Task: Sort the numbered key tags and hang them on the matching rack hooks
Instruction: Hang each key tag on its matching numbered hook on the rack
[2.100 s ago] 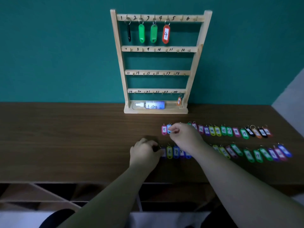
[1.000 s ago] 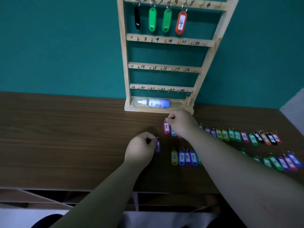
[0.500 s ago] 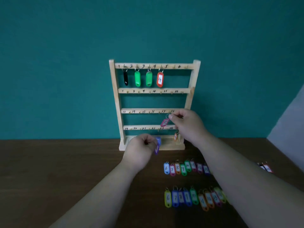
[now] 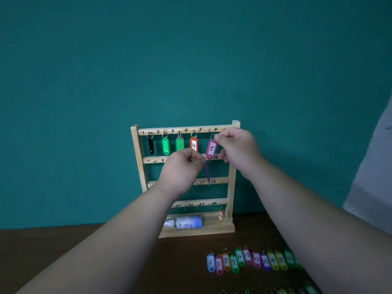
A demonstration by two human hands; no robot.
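"What's in front of you?"

"A dark brown wooden bench [image 4: 180, 264]. On it, against the teal wall [image 4: 84, 92], stands a pale wooden ladder-shaped key rack [image 4: 232, 187] with numbered hooks."

"And your hands?"

"Both are raised before the rack. My right hand [image 4: 237, 149] pinches the metal ring of the pink plastic tag marked 5 [image 4: 211, 149] just under hook 5 on the top rail; I cannot tell whether the ring is on the hook. My left hand [image 4: 182, 168], fingers curled, pinches a purple plastic tag [image 4: 207, 171] that hangs edge-on with its number hidden."

"The others?"

"A row of coloured numbered tags [image 4: 248, 261] lies on the bench, from 6 upward."
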